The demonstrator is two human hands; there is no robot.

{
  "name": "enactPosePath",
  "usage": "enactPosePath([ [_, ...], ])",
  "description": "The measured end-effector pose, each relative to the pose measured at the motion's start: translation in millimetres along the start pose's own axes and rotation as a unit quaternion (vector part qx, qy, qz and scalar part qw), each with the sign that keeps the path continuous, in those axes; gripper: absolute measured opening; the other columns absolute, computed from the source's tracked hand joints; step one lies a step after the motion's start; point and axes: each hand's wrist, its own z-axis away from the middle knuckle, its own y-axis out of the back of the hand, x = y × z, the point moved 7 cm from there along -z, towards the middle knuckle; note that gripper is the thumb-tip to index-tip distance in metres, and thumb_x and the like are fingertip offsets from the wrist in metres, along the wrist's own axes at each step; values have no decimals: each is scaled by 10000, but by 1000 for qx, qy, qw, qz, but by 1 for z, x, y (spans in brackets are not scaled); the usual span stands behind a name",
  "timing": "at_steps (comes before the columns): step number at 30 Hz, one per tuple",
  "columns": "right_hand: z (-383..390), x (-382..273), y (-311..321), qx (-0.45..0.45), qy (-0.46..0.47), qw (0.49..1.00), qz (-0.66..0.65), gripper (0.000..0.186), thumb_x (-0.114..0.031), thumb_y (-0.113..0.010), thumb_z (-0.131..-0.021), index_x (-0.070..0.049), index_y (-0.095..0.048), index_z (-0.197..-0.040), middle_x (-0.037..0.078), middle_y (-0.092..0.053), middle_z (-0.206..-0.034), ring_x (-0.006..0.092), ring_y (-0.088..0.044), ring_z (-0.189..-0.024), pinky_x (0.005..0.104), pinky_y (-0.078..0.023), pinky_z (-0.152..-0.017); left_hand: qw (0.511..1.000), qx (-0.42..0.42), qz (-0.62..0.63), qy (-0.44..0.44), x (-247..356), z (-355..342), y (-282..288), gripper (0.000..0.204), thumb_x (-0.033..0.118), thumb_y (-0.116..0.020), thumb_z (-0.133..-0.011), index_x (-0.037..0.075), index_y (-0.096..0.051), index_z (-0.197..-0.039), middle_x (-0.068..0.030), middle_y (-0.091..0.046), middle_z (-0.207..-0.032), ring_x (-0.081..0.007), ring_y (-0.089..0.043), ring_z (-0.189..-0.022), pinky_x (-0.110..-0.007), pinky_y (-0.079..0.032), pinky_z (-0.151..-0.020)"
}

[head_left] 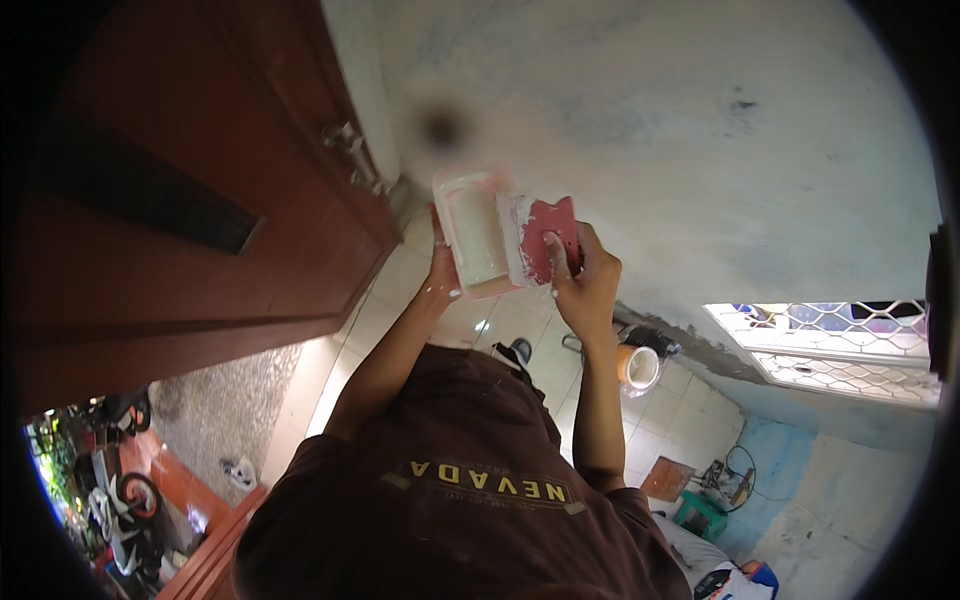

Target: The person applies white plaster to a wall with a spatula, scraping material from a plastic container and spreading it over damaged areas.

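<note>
My left hand [441, 268] grips the left side of a shallow rectangular tub [447, 222] with a pinkish rim, its inside coated with white paste. My right hand [590, 278] is closed around a red flat putty scraper [550, 235], thumb pressed on its face. White paste covers the scraper's left edge, which lies over the right side of the tub; whether it touches the inside, I cannot tell. White specks show on my left wrist and right hand. Part of my left hand's fingers are hidden behind the tub.
A patchy grey-white wall [680, 150] rises ahead and to the right. At left stands a red-brown door [150, 290] with a metal handle [352, 155]. On the tiled floor are an orange-and-white bucket [637, 368] and a green box [700, 516]. A meshed window [830, 345] is at right.
</note>
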Motion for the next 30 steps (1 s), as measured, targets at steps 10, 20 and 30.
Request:
enactPosePath([
  [10, 52, -14, -153, -55, 73, 985, 149, 248, -119, -674, -922, 31, -586, -1099, 244, -709, -893, 409, -699, -644, 478, -551, -542, 986, 18, 163, 14, 12, 54, 81, 1000, 908, -390, -850, 116, -522, -1447, -121, -655, -1309, -278, -673, -1152, -440, -576, -999],
  [20, 67, 10, -196, -157, -25, 980, 120, 237, -61, -640, -896, 72, -570, -1080, 289, -691, -933, 489, -686, -726, 534, -557, -638, 983, 68, 168, 37, 15, 74, 126, 947, 847, -466, -880, 122, -468, -1488, -110, -597, -1395, -257, -623, -1243, -428, -549, -1057],
  [30, 68, 46, -166, -76, -155, 985, 11, 209, -150, -737, -921, 34, -638, -929, 145, -582, -627, 242, -514, -515, 369, -427, -536, 993, 79, -12, 85, 14, 67, 126, 1020, 879, -365, -885, 99, -399, -1541, -173, -558, -1445, -320, -605, -1283, -475, -530, -1092],
])
